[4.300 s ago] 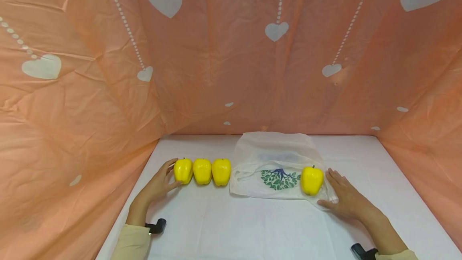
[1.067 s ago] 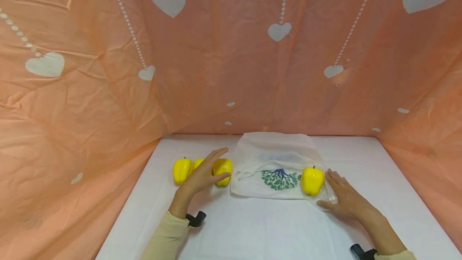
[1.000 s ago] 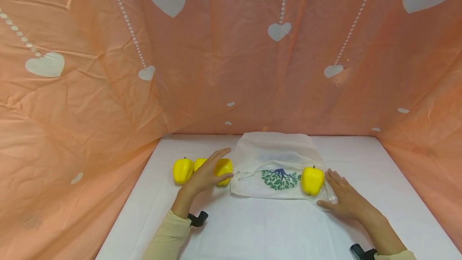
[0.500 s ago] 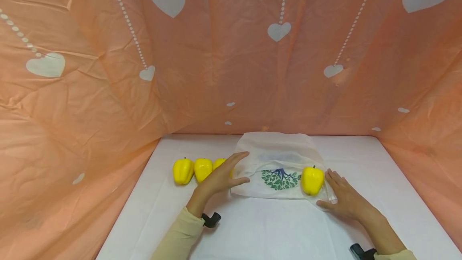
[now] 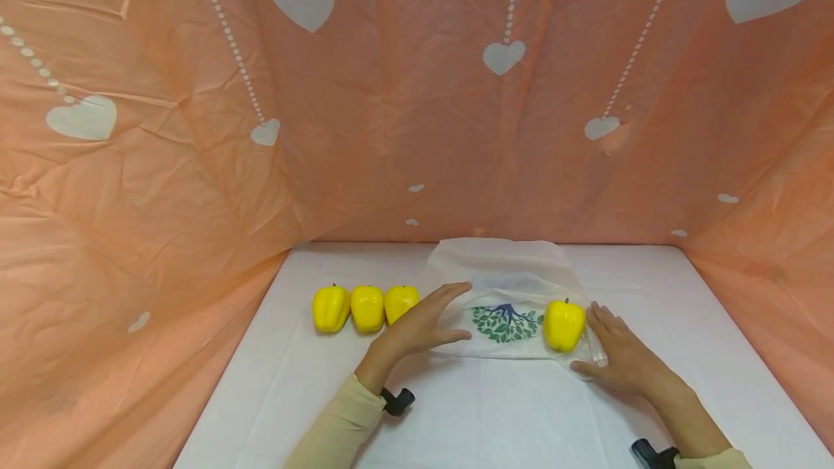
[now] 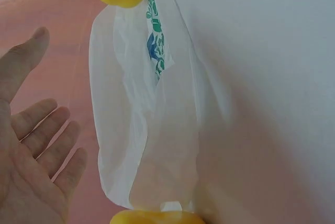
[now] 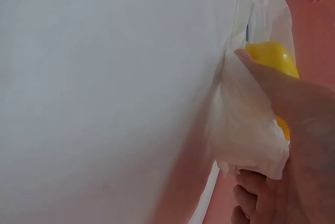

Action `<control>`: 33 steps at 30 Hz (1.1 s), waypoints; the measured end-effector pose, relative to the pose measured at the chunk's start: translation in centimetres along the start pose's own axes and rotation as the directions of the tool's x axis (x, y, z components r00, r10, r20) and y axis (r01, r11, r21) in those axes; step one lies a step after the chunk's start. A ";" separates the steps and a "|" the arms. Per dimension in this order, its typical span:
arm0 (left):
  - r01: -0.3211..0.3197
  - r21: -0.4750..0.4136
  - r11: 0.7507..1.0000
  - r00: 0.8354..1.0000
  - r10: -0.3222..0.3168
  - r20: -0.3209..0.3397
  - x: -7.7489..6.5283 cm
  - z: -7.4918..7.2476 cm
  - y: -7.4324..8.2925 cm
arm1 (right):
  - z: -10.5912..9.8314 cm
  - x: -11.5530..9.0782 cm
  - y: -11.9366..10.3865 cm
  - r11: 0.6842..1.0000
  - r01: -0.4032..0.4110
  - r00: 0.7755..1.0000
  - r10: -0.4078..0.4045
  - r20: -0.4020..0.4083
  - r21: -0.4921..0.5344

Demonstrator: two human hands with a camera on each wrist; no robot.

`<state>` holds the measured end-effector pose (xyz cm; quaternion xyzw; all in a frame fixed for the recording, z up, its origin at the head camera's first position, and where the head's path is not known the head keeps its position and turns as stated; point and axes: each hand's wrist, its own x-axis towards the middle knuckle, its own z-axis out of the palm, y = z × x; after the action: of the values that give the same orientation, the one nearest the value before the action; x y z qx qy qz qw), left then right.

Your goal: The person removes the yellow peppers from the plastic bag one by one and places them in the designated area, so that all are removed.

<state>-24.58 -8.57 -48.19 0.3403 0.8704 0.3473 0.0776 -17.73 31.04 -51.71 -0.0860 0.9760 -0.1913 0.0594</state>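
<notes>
My left hand [image 5: 420, 324] is spread, its thumb and fingers apart, over the left end of a thin white bag [image 5: 498, 263] printed with a green and blue tree. Nothing lies between those fingers in the left wrist view. Just left of this hand, a yellow bell pepper [image 5: 399, 300] is partly hidden by it. A separate yellow bell pepper [image 5: 564, 326] rests on the bag's right part. Beside that one lies my right hand [image 5: 622, 357], fingers extended and thumb apart. In the right wrist view, its thumb [image 7: 261, 72] overlaps the pepper and a loose bag corner [image 7: 248, 124] hangs by the palm.
Two more yellow bell peppers, the leftmost pepper [image 5: 331, 308] and the middle pepper [image 5: 368, 308], stand in the row at left. All sits on a white-covered table [image 5: 495, 418]. An orange curtain [image 5: 417, 107] with white hearts closes the back and sides.
My left hand has moved from the leftmost pepper rightward across the row to the bag's left end, uncovering the middle pepper. The right hand and the peppers have stayed practically in place.
</notes>
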 end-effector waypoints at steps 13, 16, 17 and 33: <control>-0.023 0.060 0.998 0.999 0.022 0.031 2.3 1.9 0.9 | 0.1 0.0 0.1 1.000 0.009 1.000 -0.009 -0.001 0.008; -0.026 0.086 0.996 0.999 0.022 0.040 3.1 2.4 1.4 | 0.1 0.0 0.2 1.000 0.016 1.000 -0.016 -0.005 0.014; -0.025 0.092 0.995 0.999 0.021 0.044 3.3 2.6 1.6 | 0.1 0.0 0.2 1.000 0.018 1.000 -0.018 -0.007 0.017; -0.024 0.163 0.986 0.998 0.015 0.054 5.8 6.1 3.7 | 0.3 0.1 0.3 1.000 0.002 1.000 -0.002 0.001 0.019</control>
<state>-24.67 0.52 -49.73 0.3629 0.8903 0.2662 0.0691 -17.80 31.23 -52.10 -0.0863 0.9740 -0.2005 0.0606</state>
